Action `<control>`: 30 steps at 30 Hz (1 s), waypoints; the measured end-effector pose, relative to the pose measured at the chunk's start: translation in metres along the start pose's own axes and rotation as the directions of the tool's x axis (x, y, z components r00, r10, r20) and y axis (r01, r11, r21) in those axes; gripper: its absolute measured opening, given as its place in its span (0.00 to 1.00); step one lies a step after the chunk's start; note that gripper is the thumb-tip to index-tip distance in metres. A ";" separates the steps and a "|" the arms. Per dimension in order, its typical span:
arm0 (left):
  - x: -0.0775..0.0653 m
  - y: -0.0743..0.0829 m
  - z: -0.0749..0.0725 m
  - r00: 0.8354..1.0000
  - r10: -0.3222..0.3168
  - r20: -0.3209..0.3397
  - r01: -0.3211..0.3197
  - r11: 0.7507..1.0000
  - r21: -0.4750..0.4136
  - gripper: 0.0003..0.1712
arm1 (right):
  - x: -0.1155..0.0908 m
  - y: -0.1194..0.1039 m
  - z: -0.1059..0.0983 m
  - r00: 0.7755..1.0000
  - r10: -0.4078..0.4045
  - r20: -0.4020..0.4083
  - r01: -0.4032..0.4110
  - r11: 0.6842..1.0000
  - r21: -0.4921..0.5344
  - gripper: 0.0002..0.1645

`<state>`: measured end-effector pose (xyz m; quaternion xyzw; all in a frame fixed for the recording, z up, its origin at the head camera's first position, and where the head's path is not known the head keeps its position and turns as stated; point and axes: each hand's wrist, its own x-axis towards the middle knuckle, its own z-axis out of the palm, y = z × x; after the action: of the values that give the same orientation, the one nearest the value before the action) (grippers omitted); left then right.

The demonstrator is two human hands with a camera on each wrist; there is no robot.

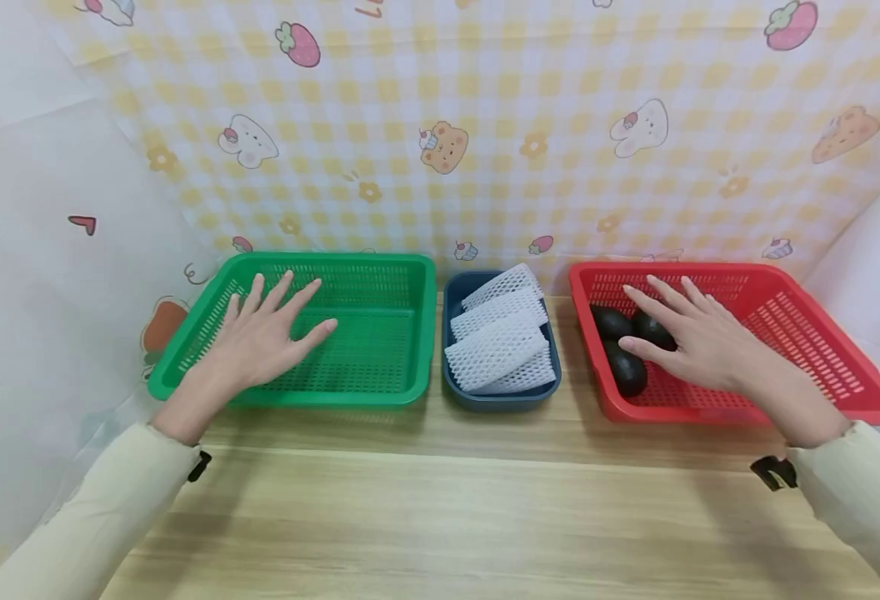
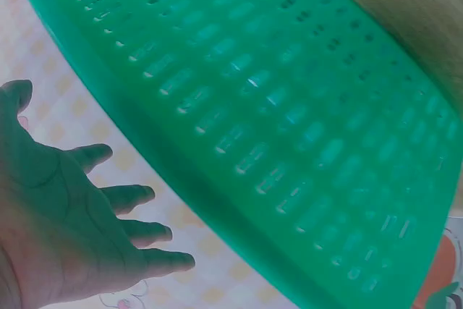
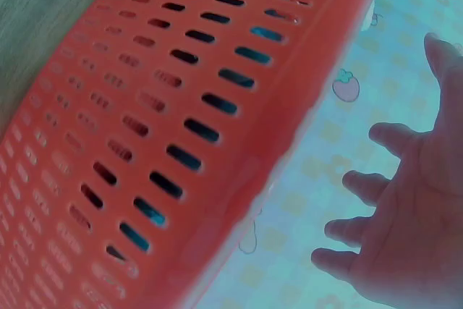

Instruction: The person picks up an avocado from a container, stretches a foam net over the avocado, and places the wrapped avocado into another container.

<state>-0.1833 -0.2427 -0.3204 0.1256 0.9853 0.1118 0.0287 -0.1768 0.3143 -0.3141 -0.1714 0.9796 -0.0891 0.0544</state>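
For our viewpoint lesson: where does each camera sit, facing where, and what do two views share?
Head: head-worn, facing forward and down at green basket and red basket; left grip, right grip, sleeves show.
Left wrist: wrist-worn, facing green basket; left grip shows.
Right wrist: wrist-worn, facing red basket; right grip shows.
Head and left wrist share the green basket.

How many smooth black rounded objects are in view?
3, all in the red perforated plastic basket: one smooth black rounded object back left, another in front, a third to the right, partly behind the bare right hand, which may hide more.
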 end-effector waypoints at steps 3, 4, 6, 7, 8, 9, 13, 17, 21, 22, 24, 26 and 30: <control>0.001 0.010 0.001 1.000 0.027 0.009 -0.027 1.000 0.004 0.49 | -0.005 0.001 -0.002 1.000 0.002 -0.002 -0.002 1.000 0.010 0.52; 0.002 0.014 0.001 0.999 0.039 0.010 -0.039 0.999 0.006 0.49 | -0.006 0.002 -0.002 1.000 0.002 -0.004 -0.002 1.000 0.013 0.52; 0.002 0.023 0.004 0.998 0.068 0.001 -0.068 0.998 0.011 0.48 | -0.009 0.003 -0.003 1.000 0.001 -0.007 -0.001 1.000 0.028 0.52; 0.003 0.028 0.006 0.996 0.088 -0.012 -0.088 0.996 0.013 0.48 | -0.010 0.005 -0.004 1.000 0.000 -0.008 0.001 0.999 0.038 0.51; 0.004 0.034 0.008 0.993 0.111 -0.026 -0.111 0.994 0.015 0.47 | -0.011 0.006 -0.004 1.000 -0.005 -0.008 0.005 0.999 0.047 0.51; 0.005 0.040 0.010 0.989 0.139 -0.044 -0.138 0.990 0.021 0.47 | -0.012 0.008 -0.005 1.000 -0.009 -0.010 0.010 0.998 0.057 0.51; 0.010 0.070 0.019 0.950 0.274 -0.152 -0.273 0.962 0.023 0.41 | -0.014 0.015 -0.009 0.999 -0.033 -0.035 0.036 0.995 0.092 0.49; 0.011 0.105 0.030 0.848 0.472 -0.243 -0.478 0.878 0.037 0.30 | -0.013 0.021 -0.011 0.996 -0.065 -0.065 0.071 0.994 0.088 0.45; 0.006 0.141 0.045 0.763 0.617 -0.191 -0.620 0.783 0.049 0.20 | -0.012 0.026 -0.010 0.985 -0.125 -0.116 0.132 0.990 0.052 0.36; 0.004 0.150 0.049 0.761 0.630 -0.154 -0.631 0.774 0.050 0.18 | -0.012 0.027 -0.010 0.981 -0.145 -0.128 0.151 0.988 0.041 0.33; 0.003 0.164 0.057 0.773 0.630 -0.071 -0.626 0.776 0.070 0.16 | -0.009 0.029 -0.010 0.970 -0.191 -0.147 0.196 0.980 0.019 0.26; 0.004 0.176 0.063 0.794 0.608 0.008 -0.606 0.789 0.100 0.15 | -0.005 0.031 -0.010 0.963 -0.229 -0.143 0.233 0.973 0.007 0.21; 0.009 0.188 0.071 0.829 0.552 0.092 -0.559 0.816 0.147 0.12 | 0.002 0.032 -0.012 0.964 -0.257 -0.074 0.259 0.966 0.013 0.16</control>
<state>-0.1406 -0.0477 -0.3474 0.4118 0.9108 0.0294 0.0064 -0.1903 0.3448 -0.3083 -0.2935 0.9492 -0.1128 0.0091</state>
